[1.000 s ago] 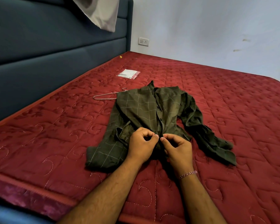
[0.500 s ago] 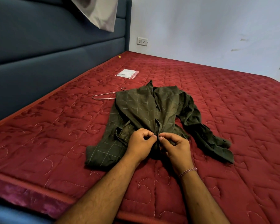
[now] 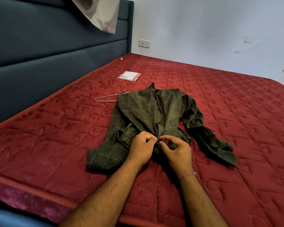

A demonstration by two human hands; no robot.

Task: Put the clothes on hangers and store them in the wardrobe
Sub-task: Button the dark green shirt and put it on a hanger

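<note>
Shirt [image 3: 147,118] lies flat on the mattress [image 3: 56,136], front up, collar toward the far wall; dark olive with a thin pale check; placket runs down the middle with two dark buttons visible along it; one sleeve trails out to the right, crumpled, cuff end near the right hem; lower left part folded over itself.

Left hand [image 3: 142,149] rests on the lower front of the shirt, fingers curled, thumb and forefinger pinching the placket edge; right hand [image 3: 176,152] directly beside it, fingers likewise curled, thumb and forefinger pinching the opposite edge of the placket; the two sets of fingertips meet at the same spot on the shirt's midline; whether a button sits between them cannot be told; braided thread band [image 3: 187,175] on the right wrist.

Hanger [image 3: 108,97], thin metal wire, lies on the mattress just left of the shirt's shoulder, one end hidden under the cloth; neither hand touches it.

Small clear packet [image 3: 129,75] farther back, apart from the shirt; padded dark headboard [image 3: 48,54] along the left; pale cloth [image 3: 102,15] hanging over its top; wall socket [image 3: 144,43] beyond.
</note>
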